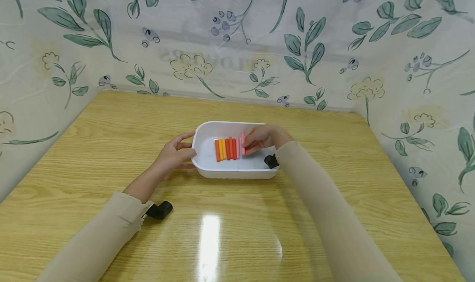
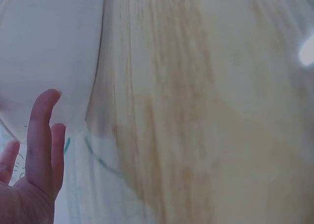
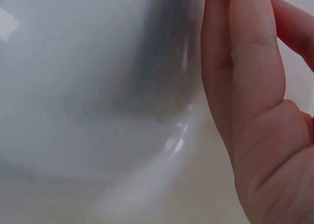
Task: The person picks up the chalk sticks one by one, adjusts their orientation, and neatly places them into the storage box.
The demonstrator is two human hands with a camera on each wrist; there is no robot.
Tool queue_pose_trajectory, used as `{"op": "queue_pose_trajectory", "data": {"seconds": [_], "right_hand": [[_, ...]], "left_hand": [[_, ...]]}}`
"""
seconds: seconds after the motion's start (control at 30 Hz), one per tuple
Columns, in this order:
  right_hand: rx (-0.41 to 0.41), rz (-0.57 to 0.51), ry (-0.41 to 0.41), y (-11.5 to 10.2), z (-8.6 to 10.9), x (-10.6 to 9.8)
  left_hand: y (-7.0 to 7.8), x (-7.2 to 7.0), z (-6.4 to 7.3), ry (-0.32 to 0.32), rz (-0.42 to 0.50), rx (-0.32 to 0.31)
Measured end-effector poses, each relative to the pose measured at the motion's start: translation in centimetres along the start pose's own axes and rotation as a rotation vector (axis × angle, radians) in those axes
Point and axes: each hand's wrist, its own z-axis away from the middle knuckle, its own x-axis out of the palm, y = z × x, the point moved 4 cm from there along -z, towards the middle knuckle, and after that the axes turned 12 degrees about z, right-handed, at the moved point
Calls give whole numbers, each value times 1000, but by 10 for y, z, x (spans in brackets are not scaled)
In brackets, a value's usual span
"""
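A white plastic tray [image 1: 237, 174] stands on the table, with a row of short coloured sticks lying side by side in it. From the left come an orange stick [image 1: 217, 151], yellow sticks [image 1: 222, 149], several red sticks [image 1: 231, 149] and a pink stick [image 1: 238, 148], with a pale one beside it. My right hand [image 1: 264, 137] reaches inside the tray and pinches another pink stick [image 1: 243, 139] at the row's right end. Spread fingers of my left hand [image 1: 172, 156] rest against the tray's left end. The right wrist view hides the right fingertips.
The tray sits mid-way on a wood-grain table [image 1: 148, 117]. Behind and at both sides hangs a floral cloth [image 1: 237, 38]. Black devices [image 1: 160, 210] are worn at both wrists, the right one over the tray's near right corner.
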Motion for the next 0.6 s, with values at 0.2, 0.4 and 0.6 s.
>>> {"op": "queue_pose_trajectory", "data": {"seconds": [0.2,0.4,0.6], "right_hand": [[11,6,40,4,-6,2],[9,-3,66,3,-4,4],[2,74,111,0,2,1]], "left_hand": [[1,1,1,-4,-1,4],[1,0,0,-3,-7,10],[0,0,1,-4,-2,10]]}}
